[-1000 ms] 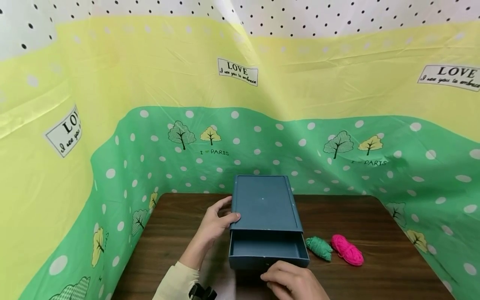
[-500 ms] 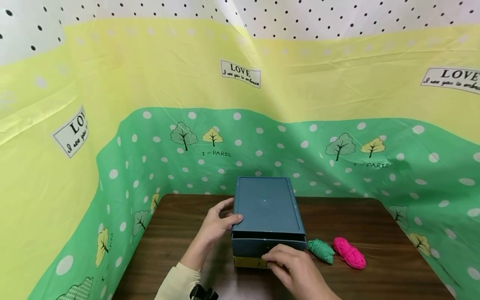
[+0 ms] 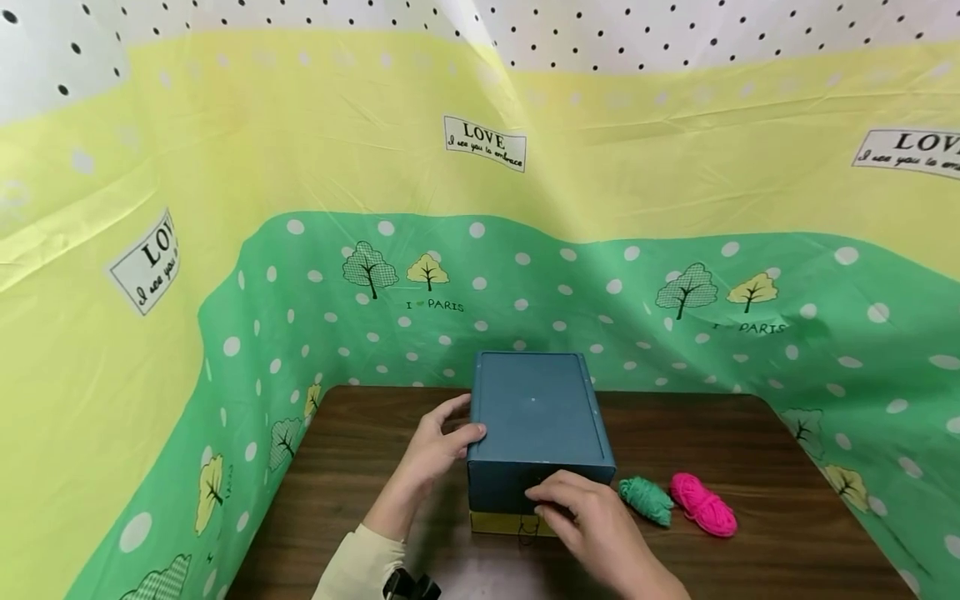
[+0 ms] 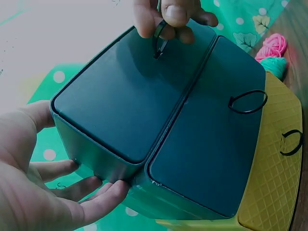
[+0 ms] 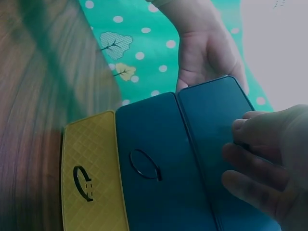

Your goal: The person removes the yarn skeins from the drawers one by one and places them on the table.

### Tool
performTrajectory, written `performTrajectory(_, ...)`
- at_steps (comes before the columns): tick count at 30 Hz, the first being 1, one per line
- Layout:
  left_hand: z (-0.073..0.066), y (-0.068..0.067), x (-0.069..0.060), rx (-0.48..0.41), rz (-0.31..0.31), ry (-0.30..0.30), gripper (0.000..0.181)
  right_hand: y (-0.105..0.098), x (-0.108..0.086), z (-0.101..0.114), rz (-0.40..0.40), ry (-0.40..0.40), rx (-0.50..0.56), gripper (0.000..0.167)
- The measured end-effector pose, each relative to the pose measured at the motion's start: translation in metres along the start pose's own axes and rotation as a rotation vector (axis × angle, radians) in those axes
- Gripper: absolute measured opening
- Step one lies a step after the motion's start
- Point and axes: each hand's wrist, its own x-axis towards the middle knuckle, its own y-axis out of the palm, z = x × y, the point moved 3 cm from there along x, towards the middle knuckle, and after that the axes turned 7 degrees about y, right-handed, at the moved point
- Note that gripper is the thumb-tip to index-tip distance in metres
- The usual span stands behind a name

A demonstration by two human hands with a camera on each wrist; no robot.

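A blue drawer box (image 3: 536,408) stands on the table, its top drawer closed flush. Two blue drawer fronts (image 4: 207,130) sit above a yellow quilted one (image 4: 274,154), with black loop pulls. The left hand (image 3: 435,446) rests on the box's left side, thumb near the top edge, fingers spread along the side in the left wrist view. At the front, the right hand (image 3: 588,521) pinches the top drawer's black loop (image 4: 158,41) between thumb and fingers; in the right wrist view this hand (image 5: 269,159) hides that loop.
Right of the box, a green yarn bundle (image 3: 647,501) and a pink yarn bundle (image 3: 703,504) lie on the brown wooden table (image 3: 750,450). A patterned cloth (image 3: 360,150) hangs behind and at the sides.
The top drawer has slid from pulled out to closed, the right hand moving inward with it. The yellow drawer front has come into view below. The left hand stays on the box's side.
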Motion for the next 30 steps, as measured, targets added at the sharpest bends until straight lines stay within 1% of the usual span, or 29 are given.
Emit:
performTrajectory(4,0.0,0.0,-0.001,-0.008,-0.007,0.005,0.064,-0.001,-0.002,-0.001,0.0,0.001,0.001,0.031)
performTrajectory(7,0.002,0.0,-0.001,-0.012,-0.01,0.008,0.065,-0.004,-0.006,-0.002,-0.001,0.013,0.037,0.031)
performTrajectory(12,0.003,0.0,0.0,-0.04,-0.008,0.01,0.065,-0.014,-0.011,-0.008,-0.022,0.039,0.083,0.024)
performTrajectory(15,0.003,0.0,0.001,-0.046,-0.012,0.001,0.065,-0.019,-0.014,-0.015,-0.022,0.074,0.093,0.022)
performTrajectory(17,0.003,-0.001,0.001,-0.04,-0.013,-0.001,0.065,-0.02,-0.016,-0.021,0.005,0.115,0.108,0.022)
performTrajectory(22,0.004,-0.001,0.002,-0.024,-0.014,-0.011,0.066,-0.012,-0.021,-0.034,0.116,0.197,0.154,0.019)
performTrajectory(27,0.003,-0.001,0.002,-0.051,0.002,-0.013,0.066,-0.001,-0.026,-0.043,0.156,0.209,0.181,0.02)
performTrajectory(30,0.002,-0.001,0.003,-0.052,0.005,-0.012,0.067,0.006,-0.027,-0.048,0.192,0.22,0.208,0.022)
